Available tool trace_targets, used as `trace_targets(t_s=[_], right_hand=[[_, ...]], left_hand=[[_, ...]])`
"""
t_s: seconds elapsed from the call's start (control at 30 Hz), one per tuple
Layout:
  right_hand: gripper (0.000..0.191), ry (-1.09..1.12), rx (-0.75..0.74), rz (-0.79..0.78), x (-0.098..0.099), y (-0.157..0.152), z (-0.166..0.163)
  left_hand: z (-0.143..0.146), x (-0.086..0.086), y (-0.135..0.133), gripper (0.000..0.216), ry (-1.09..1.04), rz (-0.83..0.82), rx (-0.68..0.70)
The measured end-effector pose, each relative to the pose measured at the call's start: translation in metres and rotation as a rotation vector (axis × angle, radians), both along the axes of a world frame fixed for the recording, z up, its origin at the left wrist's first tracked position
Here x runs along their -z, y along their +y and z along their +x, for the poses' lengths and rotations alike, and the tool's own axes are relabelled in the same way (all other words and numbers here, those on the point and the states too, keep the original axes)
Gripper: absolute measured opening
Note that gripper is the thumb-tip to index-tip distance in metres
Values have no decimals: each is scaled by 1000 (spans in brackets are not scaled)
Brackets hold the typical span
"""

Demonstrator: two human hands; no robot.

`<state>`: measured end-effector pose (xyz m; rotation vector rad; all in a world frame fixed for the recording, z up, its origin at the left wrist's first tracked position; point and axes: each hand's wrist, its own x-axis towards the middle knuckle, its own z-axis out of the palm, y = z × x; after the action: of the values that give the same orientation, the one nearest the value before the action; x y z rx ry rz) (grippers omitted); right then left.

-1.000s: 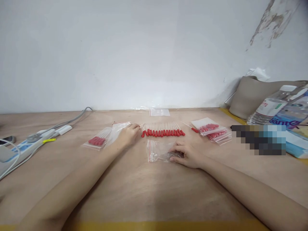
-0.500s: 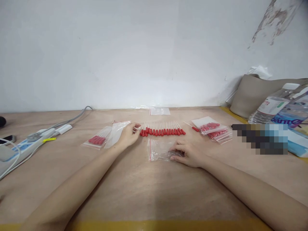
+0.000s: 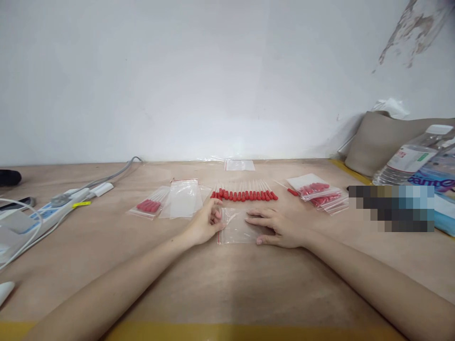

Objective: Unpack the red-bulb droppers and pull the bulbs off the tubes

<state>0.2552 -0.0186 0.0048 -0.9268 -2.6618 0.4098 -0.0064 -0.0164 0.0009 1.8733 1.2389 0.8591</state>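
Observation:
A clear zip bag (image 3: pixel 236 227) with a red seal strip lies flat on the wooden table (image 3: pixel 227 284) in front of me. My right hand (image 3: pixel 275 226) rests on its right part, fingers stretched out flat. At the bag's left, red-edged end is my left hand (image 3: pixel 205 222), fingers curled in a pinch with red showing between them; what they hold is too small to name. Just beyond, a row of several red-bulbed droppers (image 3: pixel 245 193) lies side by side.
Empty clear bags (image 3: pixel 183 198) and one filled bag (image 3: pixel 149 206) lie at the left; filled bags (image 3: pixel 316 193) are stacked at the right. A power strip with cables (image 3: pixel 57 204) sits far left. Water bottles (image 3: pixel 412 161) and a beige bag (image 3: pixel 377 142) stand at the right.
My left hand has drawn back from the left end of the dropper row to the clear bag's left edge. My right hand has spread flat on the bag.

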Motion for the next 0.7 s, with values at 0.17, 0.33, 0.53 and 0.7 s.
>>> trace_targets(t_s=[0.17, 0.33, 0.53, 0.7], right_hand=[[60, 13, -8, 18, 1, -2, 1], [58, 117, 17, 94, 7, -5, 4], [54, 146, 32, 66, 12, -4, 5], [53, 159, 32, 46, 11, -4, 4]], left_hand=[[-1, -1, 3, 32, -7, 91, -72], [-27, -33, 16, 36, 198, 274, -27], [-89, -66, 67, 42, 635, 491, -76], [-98, -40, 92, 40, 768, 477, -86]])
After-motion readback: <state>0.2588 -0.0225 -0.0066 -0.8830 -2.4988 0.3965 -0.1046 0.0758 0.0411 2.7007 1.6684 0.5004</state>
